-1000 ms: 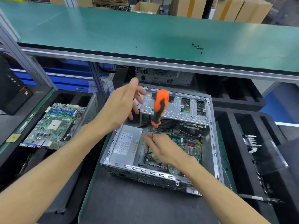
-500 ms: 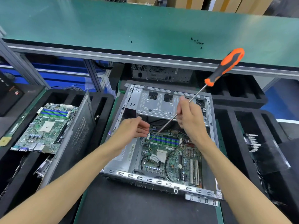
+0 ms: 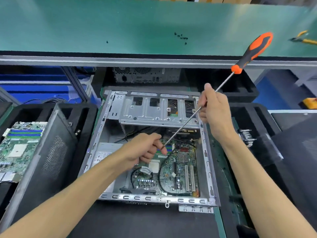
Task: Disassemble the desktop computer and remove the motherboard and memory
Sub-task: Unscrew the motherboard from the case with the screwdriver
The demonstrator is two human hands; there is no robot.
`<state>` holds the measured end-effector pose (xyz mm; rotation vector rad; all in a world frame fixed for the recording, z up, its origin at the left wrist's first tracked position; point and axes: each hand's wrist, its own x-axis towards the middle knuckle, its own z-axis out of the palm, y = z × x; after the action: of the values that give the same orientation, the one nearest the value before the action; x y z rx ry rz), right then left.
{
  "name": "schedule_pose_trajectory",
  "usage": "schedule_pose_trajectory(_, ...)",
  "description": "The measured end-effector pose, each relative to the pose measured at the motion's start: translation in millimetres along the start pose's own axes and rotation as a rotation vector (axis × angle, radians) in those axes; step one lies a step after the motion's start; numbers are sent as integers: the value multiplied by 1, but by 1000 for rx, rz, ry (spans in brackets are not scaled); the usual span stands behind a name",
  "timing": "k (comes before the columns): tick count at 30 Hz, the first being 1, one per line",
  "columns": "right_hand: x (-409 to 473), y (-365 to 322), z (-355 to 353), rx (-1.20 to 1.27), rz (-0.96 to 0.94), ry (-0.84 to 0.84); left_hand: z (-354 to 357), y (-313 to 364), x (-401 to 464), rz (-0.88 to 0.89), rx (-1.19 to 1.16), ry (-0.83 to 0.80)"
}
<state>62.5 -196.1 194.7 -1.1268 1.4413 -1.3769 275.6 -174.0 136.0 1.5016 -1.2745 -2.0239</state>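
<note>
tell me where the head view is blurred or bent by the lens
Head view: the green bench edge bows from wide-angle distortion; the left hand and screwdriver handle are motion-smeared; the motherboard inside the case stays fairly sharp; corners soften.

Open computer case [image 3: 208,169] in the middle of the lower surface [image 3: 145,220]

The motherboard [image 3: 173,174] lies inside it; a second board [image 3: 17,148] lies to the left, loose screws [image 3: 181,37] on the shelf [image 3: 85,23] behind.
</note>
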Motion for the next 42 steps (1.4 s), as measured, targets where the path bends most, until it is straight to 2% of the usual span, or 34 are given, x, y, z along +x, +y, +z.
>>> schedule_pose_trajectory(4,-2,-1,-54,-106,59,89,39,16,12,-105,-269,-105)
schedule_pose_trajectory(6,-9,7,-81,-145,149,108,67,28,18,-127,-441,-157)
schedule_pose_trajectory(8,-20,19,-106,-193,242,132,100,41,28,-142,-511,-210)
schedule_pose_trajectory(10,-32,34,-126,-243,299,158,136,51,43,-180,-513,-228)
schedule_pose_trajectory(15,-61,63,-163,-307,395,233,208,44,99,-343,-377,-128)
schedule_pose_trajectory(21,-83,82,-189,-354,430,236,232,27,136,-447,-208,-127)
schedule_pose_trajectory(25,-82,82,-188,-311,394,235,234,31,137,-393,-223,-145)
schedule_pose_trajectory(28,-75,77,-176,-197,361,207,221,40,125,-345,-271,-269)
schedule_pose_trajectory(32,-62,65,-145,-58,263,100,179,57,96,-87,-279,-426)
schedule_pose_trajectory(35,-52,52,-113,13,127,-1,128,68,71,152,-208,-387)
schedule_pose_trajectory(38,-43,38,-78,66,4,-76,76,71,46,302,-32,-243)
schedule_pose_trajectory(40,-38,32,-58,53,-44,-114,46,65,35,331,120,-143)
schedule_pose_trajectory(42,-37,30,-43,-19,-77,-166,23,51,29,275,254,-86)
